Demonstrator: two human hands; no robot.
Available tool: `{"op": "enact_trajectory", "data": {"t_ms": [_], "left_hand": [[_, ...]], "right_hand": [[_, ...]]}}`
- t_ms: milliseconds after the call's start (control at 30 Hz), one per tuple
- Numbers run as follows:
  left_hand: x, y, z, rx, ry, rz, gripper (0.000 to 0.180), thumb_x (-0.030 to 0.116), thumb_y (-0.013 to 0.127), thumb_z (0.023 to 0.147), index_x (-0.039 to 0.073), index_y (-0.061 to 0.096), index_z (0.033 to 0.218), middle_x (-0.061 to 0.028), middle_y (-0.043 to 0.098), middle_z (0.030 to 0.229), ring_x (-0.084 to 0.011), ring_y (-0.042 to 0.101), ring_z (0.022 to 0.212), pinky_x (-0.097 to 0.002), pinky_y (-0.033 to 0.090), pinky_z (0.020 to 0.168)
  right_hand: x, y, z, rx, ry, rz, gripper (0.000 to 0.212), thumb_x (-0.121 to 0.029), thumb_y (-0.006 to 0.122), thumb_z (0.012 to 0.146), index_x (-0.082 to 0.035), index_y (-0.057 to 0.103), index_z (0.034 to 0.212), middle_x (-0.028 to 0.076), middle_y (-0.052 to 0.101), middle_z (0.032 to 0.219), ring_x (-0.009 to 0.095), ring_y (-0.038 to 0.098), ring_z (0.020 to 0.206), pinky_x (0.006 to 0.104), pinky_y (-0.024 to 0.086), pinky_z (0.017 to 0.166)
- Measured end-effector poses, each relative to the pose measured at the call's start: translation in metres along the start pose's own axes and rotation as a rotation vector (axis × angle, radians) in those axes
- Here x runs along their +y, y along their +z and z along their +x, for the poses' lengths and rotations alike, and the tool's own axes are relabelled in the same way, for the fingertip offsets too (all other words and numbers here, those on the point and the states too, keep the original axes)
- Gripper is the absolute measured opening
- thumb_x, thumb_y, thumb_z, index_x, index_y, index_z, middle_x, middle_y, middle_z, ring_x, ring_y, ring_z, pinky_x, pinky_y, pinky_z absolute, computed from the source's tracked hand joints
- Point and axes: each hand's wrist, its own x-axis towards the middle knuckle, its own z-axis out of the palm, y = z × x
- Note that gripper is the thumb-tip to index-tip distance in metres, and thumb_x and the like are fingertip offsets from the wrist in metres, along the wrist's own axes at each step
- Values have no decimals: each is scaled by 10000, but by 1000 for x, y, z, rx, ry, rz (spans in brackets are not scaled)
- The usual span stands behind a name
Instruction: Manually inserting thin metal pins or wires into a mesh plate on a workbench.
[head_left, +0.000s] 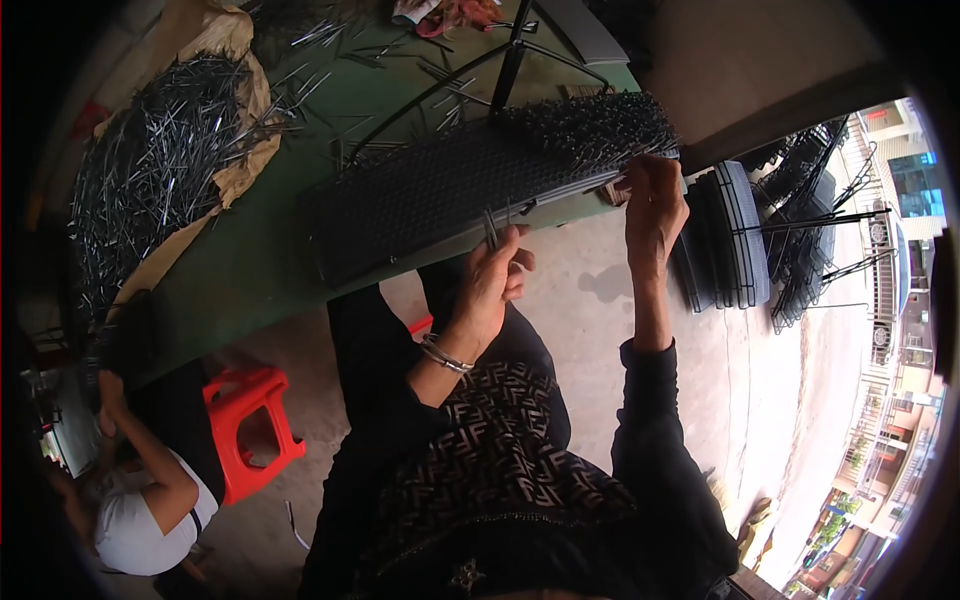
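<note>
Head view: a worker in black sits at a green table (225, 300) w/ a long, dark panel (400, 200) lying along its near edge, L end to R end, directly before both hands. The panel looks near-black & matte, its L and middle parts covered in a fine honeycomb of small openings; a pale, straight strip runs along the near edge. Its R end carries a dense, bristly patch of dark pins (595, 125), tips glinting. The L hand (490, 280), a metal bangle (445, 353) at its wrist, grips a few thin, silvery rods (491, 230) btwn thumb & fingers, just by the panel's near edge. The R hand (655, 210) is at the panel's R end beside the bristly patch, fingers bent in toward the thumb; can't tell if they pinch a pin. Far L, loose rods (150, 150) heap on brown paper (235, 185). A co-worker (150, 520) in a white top, near L, is partly lost in the dark rim. Hard to make out: how each pin sits in the panel, the patch being too dense; exact no. of rods held; the dim far L corner. R of the table, stacked dark racks (735, 235) overlap, details unclear.
</note>
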Motion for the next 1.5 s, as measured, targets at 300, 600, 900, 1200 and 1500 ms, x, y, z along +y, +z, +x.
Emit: {"op": "enact_trajectory", "data": {"t_ms": [300, 600, 900, 1200, 1500], "left_hand": [[-5, -8, 5, 16, -45, -71, 266, 300, 549, 1006, 46, 588, 1078, 15, 521, 739, -86, 500, 629, -258, 429, 580], [6, 14, -7, -116, -110, 14, 372, 387, 493, 1026, 41, 595, 1118, 73, 370, 689, -11, 271, 540, -183, 213, 480], [5, 11, -9, -145, -73, 150, 378, 420, 546, 993, 62, 654, 1050, 78, 410, 673, -10, 308, 532, -189, 207, 465], [0, 7, -7, -105, -71, 224, 424, 471, 515, 995, 76, 623, 1104, 68, 409, 645, -18, 316, 548, -190, 191, 458], [2, -5, 3, -24, -65, 59, 383, 455, 495, 1010, 78, 560, 1033, 50, 402, 683, -17, 278, 548, -189, 226, 479]], "right_hand": [[48, 22, 21, 26, -226, -168, 85, -148, 579, 949, -73, 612, 972, 72, 643, 750, 127, 614, 654, 273, 477, 623], [40, 25, 21, -8, -393, -564, 143, -238, 610, 943, -122, 692, 960, 76, 574, 883, 263, 594, 721, 325, 475, 673], [-10, 11, -34, -674, 43, 105, 227, -159, 609, 950, 43, 674, 1029, 102, 677, 926, 160, 629, 813, 313, 492, 726], [-22, -2, -24, -793, 194, 280, 212, -98, 590, 947, 82, 668, 1026, 100, 693, 824, 125, 643, 754, 262, 524, 677], [15, 15, 9, -55, -245, -69, 159, -83, 573, 967, 14, 683, 1029, 57, 721, 806, 87, 669, 740, 224, 524, 704]]}}
